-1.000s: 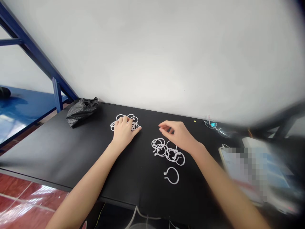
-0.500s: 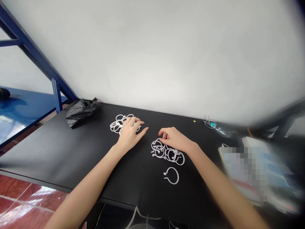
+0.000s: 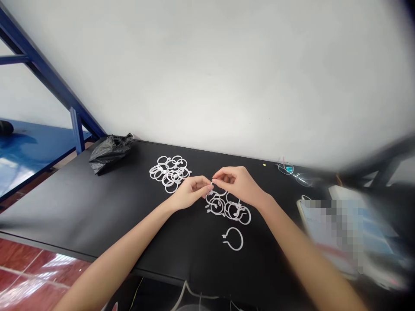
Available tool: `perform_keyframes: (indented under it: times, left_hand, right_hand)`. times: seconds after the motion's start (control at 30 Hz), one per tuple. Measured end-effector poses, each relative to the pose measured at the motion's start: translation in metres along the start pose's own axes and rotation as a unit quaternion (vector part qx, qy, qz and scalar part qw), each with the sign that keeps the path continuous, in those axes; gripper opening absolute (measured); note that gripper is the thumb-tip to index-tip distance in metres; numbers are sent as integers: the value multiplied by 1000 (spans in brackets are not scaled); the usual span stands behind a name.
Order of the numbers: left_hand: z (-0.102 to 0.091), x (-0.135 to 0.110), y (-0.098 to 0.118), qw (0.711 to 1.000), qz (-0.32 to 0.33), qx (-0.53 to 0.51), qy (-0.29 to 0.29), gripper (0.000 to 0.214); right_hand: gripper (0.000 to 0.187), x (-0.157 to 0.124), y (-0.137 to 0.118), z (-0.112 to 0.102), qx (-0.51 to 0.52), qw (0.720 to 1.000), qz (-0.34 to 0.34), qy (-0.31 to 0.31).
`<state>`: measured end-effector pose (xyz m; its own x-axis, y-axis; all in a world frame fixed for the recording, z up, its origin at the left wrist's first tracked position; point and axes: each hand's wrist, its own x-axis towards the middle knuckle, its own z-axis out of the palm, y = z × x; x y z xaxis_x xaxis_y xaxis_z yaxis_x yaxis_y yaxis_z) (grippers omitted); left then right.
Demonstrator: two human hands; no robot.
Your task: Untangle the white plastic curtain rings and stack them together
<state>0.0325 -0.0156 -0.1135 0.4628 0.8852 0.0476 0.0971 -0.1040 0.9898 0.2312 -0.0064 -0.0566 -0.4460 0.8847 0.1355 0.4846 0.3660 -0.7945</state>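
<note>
Your left hand (image 3: 190,193) and right hand (image 3: 239,185) meet fingertip to fingertip over the middle of the black worktop (image 3: 97,203), raised just off it. Both are pinched shut, thumb against forefinger, on one small white ring (image 3: 211,186). Only a sliver of it shows between the fingertips; the rest of its shape cannot be made out.

Directly under the hands: a heap of white rings (image 3: 228,208), overlapping, lying flat. Your right wrist crosses over its far edge.

Toward you from that heap, apart from it: a single open ring (image 3: 234,239), flat, gap facing left.

To the left of your left hand, further back: a second heap of rings (image 3: 170,170), near but not touched.

Far left corner: a crumpled black bag (image 3: 110,149). Back right, by the wall: a pair of glasses (image 3: 293,172). Right edge is blurred; contents unreadable.
</note>
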Motion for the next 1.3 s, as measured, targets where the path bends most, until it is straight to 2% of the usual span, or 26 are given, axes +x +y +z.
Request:
perform_keyframes:
  times: [0.07, 0.13, 0.23, 0.33, 0.43, 0.53, 0.6, 0.7, 0.8, 0.93, 1.0, 1.07, 1.13, 1.2, 1.3]
  left_hand:
    - [-1, 2, 0, 998, -19, -56, 4, 32]
    - [-3, 4, -1, 993, -31, -110, 26, 31]
    - [-7, 5, -4, 979, -39, -189, 71, 28]
    - [-9, 5, -6, 966, -44, -241, 86, 25]
    - [-10, 5, -5, 964, -48, -253, 68, 23]
    - [-6, 4, -2, 975, -39, -212, 50, 26]
    - [-2, 3, 0, 982, -9, -177, 57, 36]
    - [4, 0, 2, 986, 55, -125, 95, 44]
    - [8, -1, 2, 983, 89, -81, 142, 33]
    - [8, 3, 0, 973, 58, -126, 185, 39]
    - [8, 5, -1, 967, 39, -160, 192, 39]
    - [7, 5, -1, 967, 35, -158, 198, 38]
    - [7, 2, -1, 972, 49, -110, 202, 37]
    - [6, -2, -2, 976, 85, -2, 202, 34]
    - [3, -8, -3, 947, 165, 191, 196, 29]
  right_hand:
    - [16, 1, 1, 2, 9, 999, -6, 35]
    - [26, 2, 2, 3, 29, 997, -2, 67]
    - [41, 1, 4, 6, 66, 996, 1, 67]
    - [41, 0, 4, 12, 89, 995, -13, 46]
    - [36, 0, 3, 18, 103, 992, -27, 73]
    - [21, 0, 3, 20, 91, 990, -41, 102]
    - [15, 0, 3, 20, 67, 992, -51, 93]
    - [14, -1, 0, 20, 70, 994, -52, 66]
    - [15, -2, -4, 23, 117, 991, -40, 55]
    - [21, -4, -4, 31, 134, 989, -57, 11]
    - [23, -4, -2, 34, 125, 989, -76, 11]
    - [17, -3, 0, 36, 111, 989, -89, 28]
    - [13, -3, 2, 37, 101, 989, -96, 52]
    - [12, -4, 1, 39, 105, 987, -98, 74]
    - [12, -7, -1, 41, 117, 984, -106, 87]
